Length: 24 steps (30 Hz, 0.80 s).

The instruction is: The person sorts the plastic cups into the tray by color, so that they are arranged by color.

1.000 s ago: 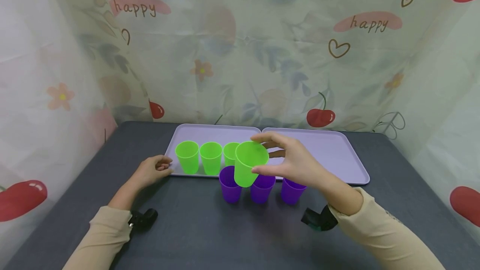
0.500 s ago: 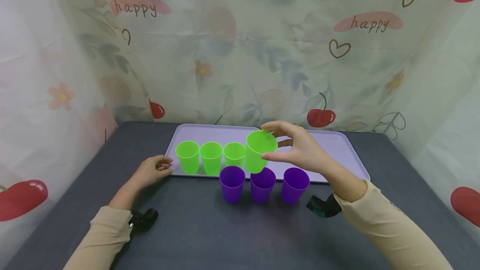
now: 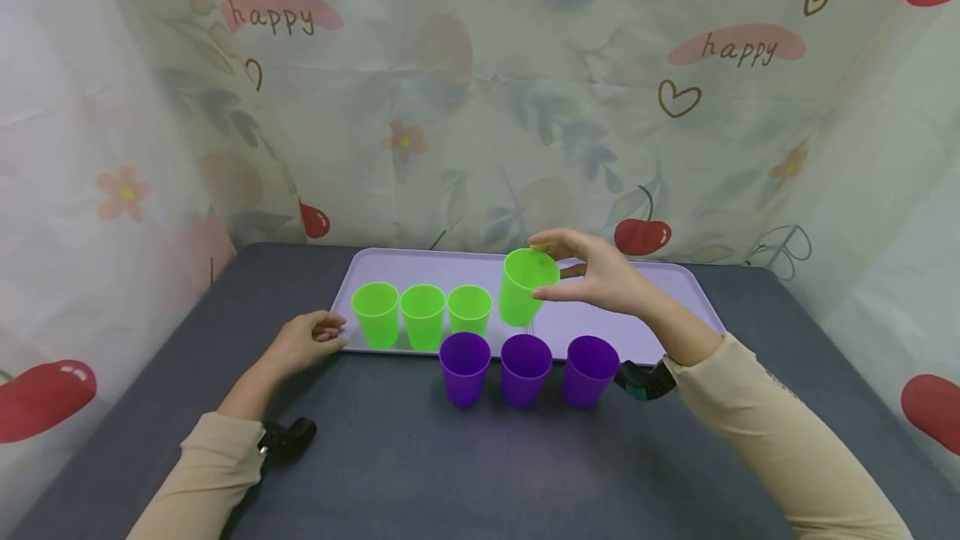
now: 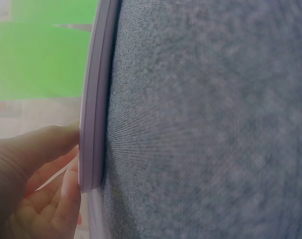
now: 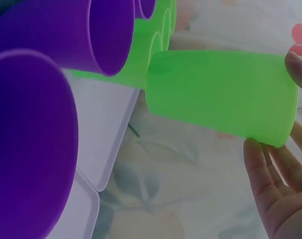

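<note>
My right hand (image 3: 600,275) pinches a bright green plastic cup (image 3: 519,298) near its rim, thumb on the near side and fingers on the far side. The cup is upright, over the right end of the left lilac tray (image 3: 435,262). Three more green cups, the nearest to it being this green cup (image 3: 469,307), stand in a row along that tray's front. With curled fingers, my left hand (image 3: 303,343) holds the tray's front left corner; the left wrist view shows thumb and fingers (image 4: 69,186) at its rim.
Three purple cups, among them this middle purple cup (image 3: 525,369), stand in a row on the dark tabletop (image 3: 450,473) before the trays. A second lilac tray (image 3: 675,298) lies to the right, against the first. Behind hangs a patterned cloth (image 3: 510,182).
My right hand has carried the green cup away from me and slightly right, from over the purple cups to over the tray. The left hand stays at the tray corner.
</note>
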Motion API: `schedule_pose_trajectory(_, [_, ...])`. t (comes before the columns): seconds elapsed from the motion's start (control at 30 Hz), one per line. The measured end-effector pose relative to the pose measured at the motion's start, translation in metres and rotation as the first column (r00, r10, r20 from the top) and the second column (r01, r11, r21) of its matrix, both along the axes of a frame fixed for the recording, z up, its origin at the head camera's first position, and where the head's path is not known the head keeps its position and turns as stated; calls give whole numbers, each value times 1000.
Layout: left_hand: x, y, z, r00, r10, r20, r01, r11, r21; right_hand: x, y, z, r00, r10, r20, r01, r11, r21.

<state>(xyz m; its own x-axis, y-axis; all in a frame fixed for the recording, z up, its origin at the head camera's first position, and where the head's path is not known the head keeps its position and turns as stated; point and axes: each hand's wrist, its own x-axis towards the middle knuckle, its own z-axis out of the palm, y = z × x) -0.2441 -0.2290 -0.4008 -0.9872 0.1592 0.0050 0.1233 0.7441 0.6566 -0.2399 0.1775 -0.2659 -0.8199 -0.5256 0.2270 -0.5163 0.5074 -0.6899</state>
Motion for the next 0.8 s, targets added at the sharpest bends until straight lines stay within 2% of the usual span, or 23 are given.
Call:
schedule_pose_trajectory(0.53, [1,0,1,1000,4,-8,-4,1000,-4,-32,5,-14,994,91,56,-92,996,22])
schedule_pose_trajectory(0.8, [1,1,1,1000,1,-12,-1,1000,2,-44,4,-19,991,110,72,-116,990,83])
